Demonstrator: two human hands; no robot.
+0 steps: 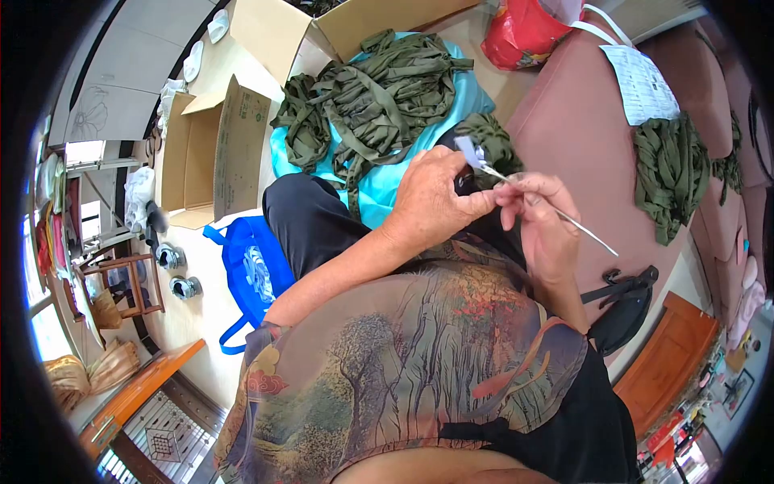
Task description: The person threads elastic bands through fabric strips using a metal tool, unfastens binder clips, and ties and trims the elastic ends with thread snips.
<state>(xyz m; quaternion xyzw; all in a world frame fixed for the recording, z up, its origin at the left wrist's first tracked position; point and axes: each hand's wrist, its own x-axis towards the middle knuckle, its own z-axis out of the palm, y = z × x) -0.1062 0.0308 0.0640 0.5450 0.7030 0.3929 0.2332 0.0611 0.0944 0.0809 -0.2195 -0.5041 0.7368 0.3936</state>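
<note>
My right hand [544, 218] is closed, with thumb and fingertips pinching a thin metal rod [587, 234] that slants down to the right. At the rod's upper end is a small white and pale-violet piece [468, 152]. My left hand [439, 194] is curled just beside it, its thumb reaching the right fingertips. Something black [465, 182] shows between its thumb and forefinger; what it is I cannot make out. Right behind the hands lies a bundle of dark green fabric strips [490, 139]. A larger heap of such strips [387, 101] rests on turquoise cloth or plastic [375, 206] beyond my knees.
An open cardboard box [242, 145] and a blue bag [262, 270] stand at the left. To the right, a brown sofa [564, 121] bears another green bundle [671, 177], a printed paper [641, 85] and a black bag [625, 310]. A red bag [524, 36] sits at the back.
</note>
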